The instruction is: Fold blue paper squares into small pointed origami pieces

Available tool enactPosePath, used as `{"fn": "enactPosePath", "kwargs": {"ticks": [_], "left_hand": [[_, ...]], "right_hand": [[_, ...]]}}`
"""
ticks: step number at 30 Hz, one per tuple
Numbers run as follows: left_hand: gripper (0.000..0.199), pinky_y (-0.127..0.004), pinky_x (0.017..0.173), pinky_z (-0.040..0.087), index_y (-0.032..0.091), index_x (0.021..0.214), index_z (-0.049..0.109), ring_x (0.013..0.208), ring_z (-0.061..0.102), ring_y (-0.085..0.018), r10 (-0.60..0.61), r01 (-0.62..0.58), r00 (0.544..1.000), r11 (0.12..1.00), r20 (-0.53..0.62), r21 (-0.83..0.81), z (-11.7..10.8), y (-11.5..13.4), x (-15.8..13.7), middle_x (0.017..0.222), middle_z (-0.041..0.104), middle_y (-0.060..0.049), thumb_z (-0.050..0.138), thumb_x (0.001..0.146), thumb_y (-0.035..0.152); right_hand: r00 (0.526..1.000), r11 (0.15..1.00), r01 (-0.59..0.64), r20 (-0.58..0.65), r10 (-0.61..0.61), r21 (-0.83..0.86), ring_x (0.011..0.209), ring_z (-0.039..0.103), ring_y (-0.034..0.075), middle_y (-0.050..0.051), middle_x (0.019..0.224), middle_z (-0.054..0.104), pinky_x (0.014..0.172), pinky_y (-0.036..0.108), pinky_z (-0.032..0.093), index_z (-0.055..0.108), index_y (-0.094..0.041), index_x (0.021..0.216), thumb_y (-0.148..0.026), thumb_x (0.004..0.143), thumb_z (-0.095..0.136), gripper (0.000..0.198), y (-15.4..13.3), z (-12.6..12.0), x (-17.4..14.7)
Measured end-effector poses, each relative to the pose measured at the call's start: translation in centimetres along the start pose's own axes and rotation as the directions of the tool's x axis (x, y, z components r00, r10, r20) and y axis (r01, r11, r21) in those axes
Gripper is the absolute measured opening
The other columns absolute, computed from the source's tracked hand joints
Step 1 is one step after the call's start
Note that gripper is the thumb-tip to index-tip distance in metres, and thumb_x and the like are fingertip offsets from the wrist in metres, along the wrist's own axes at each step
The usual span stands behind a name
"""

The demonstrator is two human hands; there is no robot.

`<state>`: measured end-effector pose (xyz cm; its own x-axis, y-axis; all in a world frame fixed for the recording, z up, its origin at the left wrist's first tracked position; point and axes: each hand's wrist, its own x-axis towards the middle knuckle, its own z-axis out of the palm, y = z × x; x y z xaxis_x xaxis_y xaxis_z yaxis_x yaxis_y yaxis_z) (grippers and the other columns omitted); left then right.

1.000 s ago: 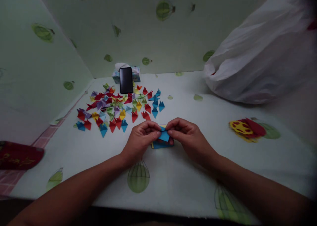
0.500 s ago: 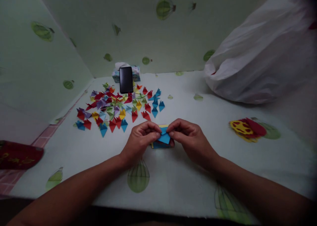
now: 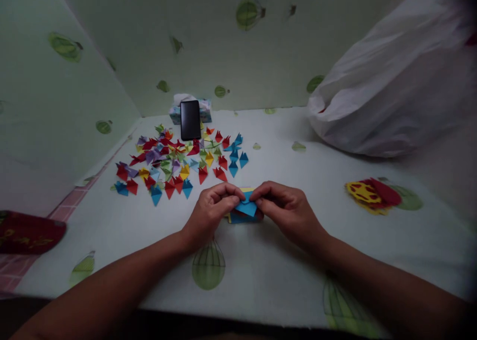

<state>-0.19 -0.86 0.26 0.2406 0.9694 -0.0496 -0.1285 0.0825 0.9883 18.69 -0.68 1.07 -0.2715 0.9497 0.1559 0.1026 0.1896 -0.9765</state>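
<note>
A small piece of folded blue paper (image 3: 247,209) is pinched between both my hands, above the middle of the table. My left hand (image 3: 216,207) grips its left side with thumb and forefinger, and my right hand (image 3: 283,205) holds the right side the same way. Directly beneath lies a stack of paper squares (image 3: 242,219), blue on top, with yellow edges showing. Part of that stack is hidden by my fingers. Farther left spreads a pile of folded paper figures (image 3: 169,156) in red, blue, yellow, green and purple.
Behind the figures a black phone (image 3: 190,120) leans on a tissue box (image 3: 205,110). At right are yellow and red cut-out pieces (image 3: 368,193) and a large white plastic bag (image 3: 372,96). A dark red item (image 3: 32,233) lies at the left edge.
The blue paper's upper edge now looks slightly more curled between my fingertips. My hands stay almost in the same place, still pinching it.
</note>
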Motion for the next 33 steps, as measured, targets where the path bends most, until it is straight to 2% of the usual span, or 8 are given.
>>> {"fn": "enactPosePath", "kwargs": {"ticks": [5,10,13,18,27,33], "left_hand": [[0.019,-0.023,0.062,0.047,0.016,0.082,0.067,0.064,0.058,-0.011,-0.028,0.028,0.999,0.999,-0.020,0.020,0.4,0.4,0.1,0.072,0.066,0.000,0.077,0.076,0.031],[0.017,-0.021,0.063,0.048,0.016,0.083,0.066,0.067,0.060,-0.010,0.009,-0.007,0.999,0.999,-0.046,0.034,0.5,0.5,0.1,0.073,0.065,0.000,0.078,0.075,0.025],[0.017,-0.021,0.065,0.049,0.016,0.084,0.064,0.069,0.060,-0.010,0.056,-0.051,0.996,0.996,-0.072,0.067,0.6,0.6,0.1,0.074,0.064,0.000,0.077,0.075,0.023],[0.018,-0.021,0.066,0.050,0.017,0.087,0.061,0.070,0.060,-0.011,0.087,-0.078,0.993,0.991,-0.085,0.105,0.7,0.8,0.0,0.076,0.063,0.001,0.075,0.075,0.020],[0.019,-0.020,0.066,0.050,0.017,0.088,0.058,0.071,0.058,-0.010,0.109,-0.096,0.990,0.986,-0.093,0.138,0.6,0.6,0.1,0.077,0.060,0.002,0.073,0.076,0.019],[0.019,-0.020,0.066,0.049,0.017,0.088,0.057,0.071,0.058,-0.009,0.128,-0.114,0.988,0.982,-0.083,0.152,0.5,0.6,0.1,0.078,0.059,0.002,0.072,0.076,0.019]], "right_hand": [[1.000,0.999,0.003,0.007,-0.003,-0.041,0.059,0.058,0.014,-0.001,0.064,0.062,0.056,0.028,0.045,0.068,-0.020,0.080,-0.021,0.082,0.061,0.007,0.0,0.0,0.0],[0.997,0.983,-0.076,0.033,0.071,0.164,0.058,0.060,0.013,-0.002,0.063,0.062,0.059,0.028,0.049,0.064,-0.020,0.084,-0.022,0.082,0.064,0.003,0.2,0.2,0.2],[0.994,0.955,-0.106,0.041,0.099,0.278,0.055,0.060,0.012,-0.004,0.064,0.061,0.058,0.027,0.048,0.060,-0.020,0.088,-0.022,0.082,0.067,0.009,0.6,0.4,0.4],[0.990,0.911,-0.139,0.045,0.132,0.387,0.057,0.060,0.012,-0.003,0.066,0.064,0.059,0.027,0.048,0.060,-0.019,0.089,-0.027,0.087,0.065,0.010,1.3,0.3,0.6],[0.960,0.910,-0.273,0.155,0.235,0.312,0.051,0.058,0.011,-0.001,0.063,0.065,0.056,0.026,0.045,0.063,-0.016,0.078,-0.039,0.088,0.066,0.025,1.2,0.0,0.6],[0.961,0.921,-0.267,0.147,0.234,0.282,0.049,0.057,0.009,-0.002,0.061,0.063,0.056,0.025,0.045,0.061,-0.017,0.073,-0.040,0.085,0.069,0.027,1.0,0.1,0.5]]}}
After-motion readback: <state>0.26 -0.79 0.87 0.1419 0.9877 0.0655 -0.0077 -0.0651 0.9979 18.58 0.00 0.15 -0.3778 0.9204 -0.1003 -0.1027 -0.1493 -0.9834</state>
